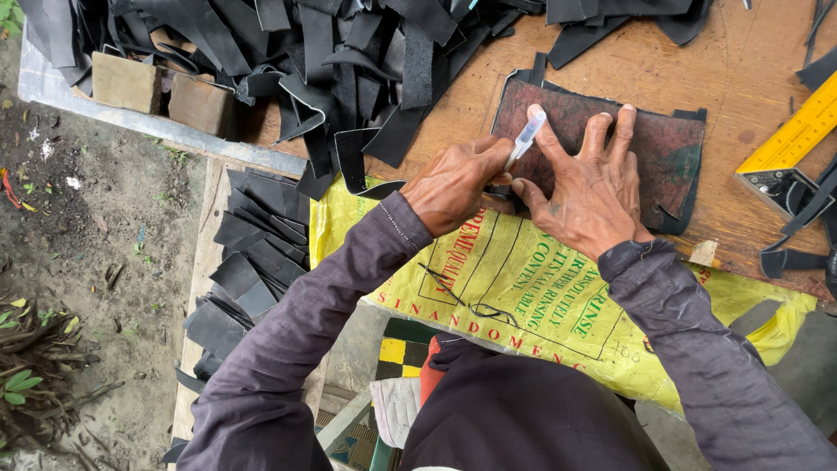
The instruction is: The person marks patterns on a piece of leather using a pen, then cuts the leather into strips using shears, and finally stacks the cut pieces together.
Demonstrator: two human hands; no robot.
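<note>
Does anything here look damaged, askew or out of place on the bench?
The dark reddish template under the right hand has worn, ragged corners. Black cut strips lie in a loose heap, and more pieces sit on a lower board. The left hand holds a pen.

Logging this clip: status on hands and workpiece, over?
Left hand gripping a pen. Right hand flat on reddish template. Black strips piled beyond, not obstructing.

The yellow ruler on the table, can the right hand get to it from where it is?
Probably yes. The yellow ruler lies on bare wooden table to that side, with nothing between. But the right hand is pressing flat on the dark template, so it must lift first.
</note>
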